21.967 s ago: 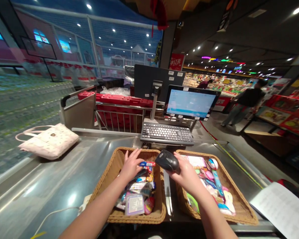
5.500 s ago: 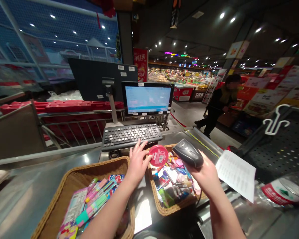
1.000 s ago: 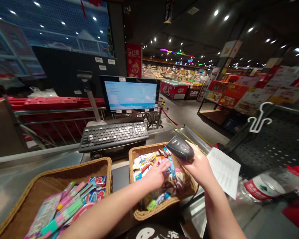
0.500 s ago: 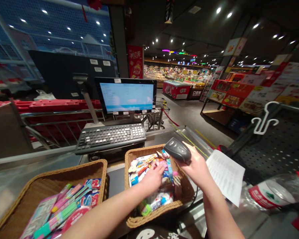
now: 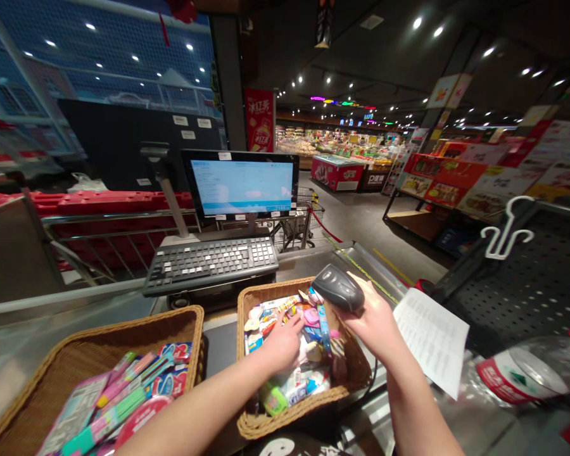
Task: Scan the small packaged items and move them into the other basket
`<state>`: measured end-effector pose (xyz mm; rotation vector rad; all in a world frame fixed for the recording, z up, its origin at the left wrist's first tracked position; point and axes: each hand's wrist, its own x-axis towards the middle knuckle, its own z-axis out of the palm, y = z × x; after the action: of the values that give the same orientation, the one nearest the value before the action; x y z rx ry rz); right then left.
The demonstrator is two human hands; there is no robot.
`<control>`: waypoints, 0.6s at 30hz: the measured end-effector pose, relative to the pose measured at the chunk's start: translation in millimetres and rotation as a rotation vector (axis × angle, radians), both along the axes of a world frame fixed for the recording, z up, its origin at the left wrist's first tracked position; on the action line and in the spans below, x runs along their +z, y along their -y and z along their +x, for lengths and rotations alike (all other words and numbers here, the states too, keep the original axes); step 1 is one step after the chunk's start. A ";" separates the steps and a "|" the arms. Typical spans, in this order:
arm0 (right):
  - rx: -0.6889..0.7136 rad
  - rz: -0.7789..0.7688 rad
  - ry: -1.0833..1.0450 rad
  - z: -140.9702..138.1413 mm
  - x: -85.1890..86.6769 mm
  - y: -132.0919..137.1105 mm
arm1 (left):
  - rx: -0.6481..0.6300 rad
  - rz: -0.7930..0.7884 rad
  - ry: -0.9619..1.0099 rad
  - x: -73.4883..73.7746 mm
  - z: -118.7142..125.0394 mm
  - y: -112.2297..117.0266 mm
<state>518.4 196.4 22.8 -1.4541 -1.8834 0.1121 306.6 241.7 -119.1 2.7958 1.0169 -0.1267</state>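
Note:
My right hand (image 5: 373, 323) grips a black handheld barcode scanner (image 5: 338, 287) over the right wicker basket (image 5: 251, 425). That basket is full of small colourful snack packs (image 5: 308, 316). My left hand (image 5: 279, 340) reaches into it, fingers curled down among the packs; whether it holds one I cannot tell. The left wicker basket (image 5: 76, 345) holds several flat pink and green packs (image 5: 123, 396).
A black keyboard (image 5: 211, 261) and lit monitor (image 5: 241, 188) stand behind the baskets on the steel counter (image 5: 9, 367). A printed paper sheet (image 5: 432, 339) and a plastic-wrapped item (image 5: 522, 373) lie to the right. Red carts (image 5: 99, 202) sit behind a rail. Store shelves (image 5: 479, 190) are far right.
My left hand has drawn back slightly toward me inside the right basket. The scanner hand stays almost still. The camera view shifted a little.

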 end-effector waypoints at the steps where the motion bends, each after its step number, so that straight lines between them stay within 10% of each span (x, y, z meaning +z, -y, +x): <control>1: -0.003 0.003 0.003 -0.1 -0.4 0.0 | 0.012 -0.015 -0.001 2.1 -0.7 0.7; 18: -0.031 0.005 0.006 -0.8 -0.8 3.0 | -0.055 0.099 0.047 27.1 -8.3 7.9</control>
<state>517.6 193.3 22.0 -1.4808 -1.8642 0.0876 298.3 233.8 -92.0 2.9015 0.9617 -0.0171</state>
